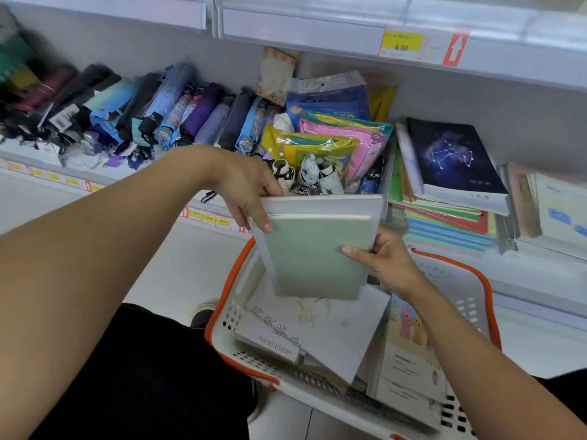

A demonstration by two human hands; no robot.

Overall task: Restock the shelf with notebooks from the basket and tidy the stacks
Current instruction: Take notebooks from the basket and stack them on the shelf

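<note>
Notebooks point(317, 249) were up in both hands, a small bundle held above the basket point(457, 265) with a pale green cover on top and a greyish-white one showing behind it. The left hand point(244, 188) gripped the upper left corner, thumb pressed down on the green cover and fingers curled round the back edge. The right hand point(384, 258) clamped the right edge, thumb laid flat across the cover and fingers wrapped behind. The bundle was tilted, its top edge toward the shelf point(540, 274).

Below it, the white basket with the orange rim sat low in front of the person, and more stock lay inside: a white book with printed lettering point(330, 331) leaning across the middle, and a yellow cover with pink rabbit figures point(409, 325) standing at the right.

On the shelf, a stack of notebooks point(451, 217) sat to the right of the held bundle, with a dark blue constellation notebook point(454, 157) lying on top, slightly askew. Further right another pile point(552, 208) was blurred. Directly behind the bundle sat colourful plastic pouches point(333, 138), and along the left ran a row of folded umbrellas point(152, 109). A yellow price tag point(401, 42) reading 6.00 was clipped to the shelf edge above.
</note>
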